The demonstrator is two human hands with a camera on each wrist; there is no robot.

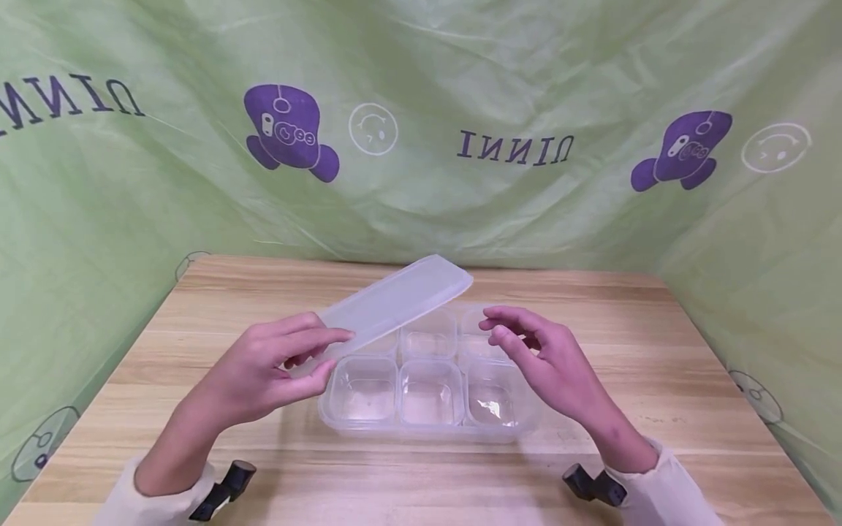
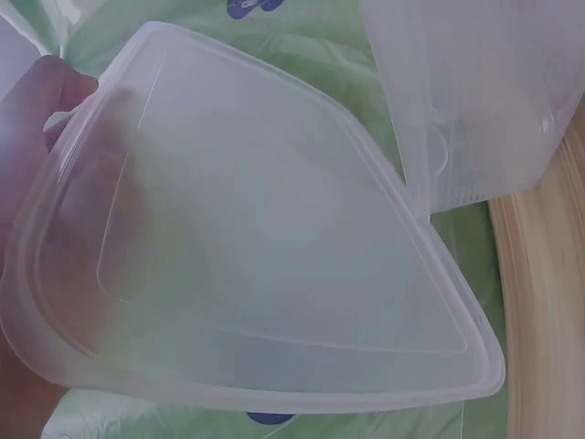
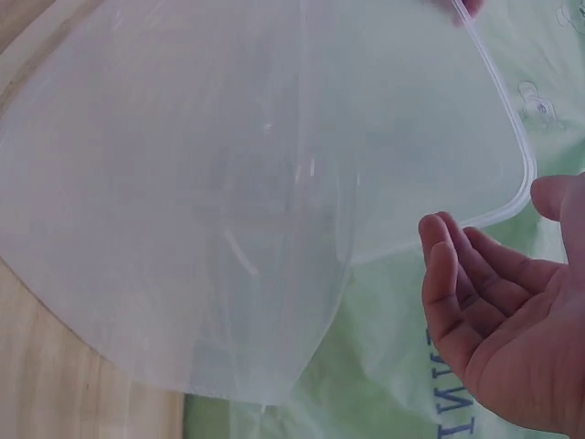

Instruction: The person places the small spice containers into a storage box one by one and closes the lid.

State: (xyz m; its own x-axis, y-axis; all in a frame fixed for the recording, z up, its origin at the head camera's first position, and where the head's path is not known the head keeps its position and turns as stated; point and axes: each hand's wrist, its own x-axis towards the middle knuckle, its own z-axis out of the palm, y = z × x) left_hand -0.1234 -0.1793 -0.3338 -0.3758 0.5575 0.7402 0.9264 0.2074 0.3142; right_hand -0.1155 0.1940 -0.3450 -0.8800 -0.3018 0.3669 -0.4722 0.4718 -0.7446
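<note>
My left hand (image 1: pixel 279 365) pinches one end of a translucent plastic lid (image 1: pixel 401 292), which tilts up over the back left of a clear storage box (image 1: pixel 427 432). Several square compartments in two rows make up the box's inside; no contents show in the front ones. The left wrist view has the lid (image 2: pixel 256 210) filling most of the picture, with the hand at its left edge. Over the box's right side, my right hand (image 1: pixel 546 358) hovers with loosely bent fingers and holds nothing. From the right wrist, that hand (image 3: pixel 503 311) appears apart from the box wall (image 3: pixel 164 201).
The box stands on a wood-grain table (image 1: pixel 395 489). A green cloth (image 1: pixel 408 212) with purple figures and lettering hangs behind the table and along both sides. Black wrist-worn devices sit at both sleeves.
</note>
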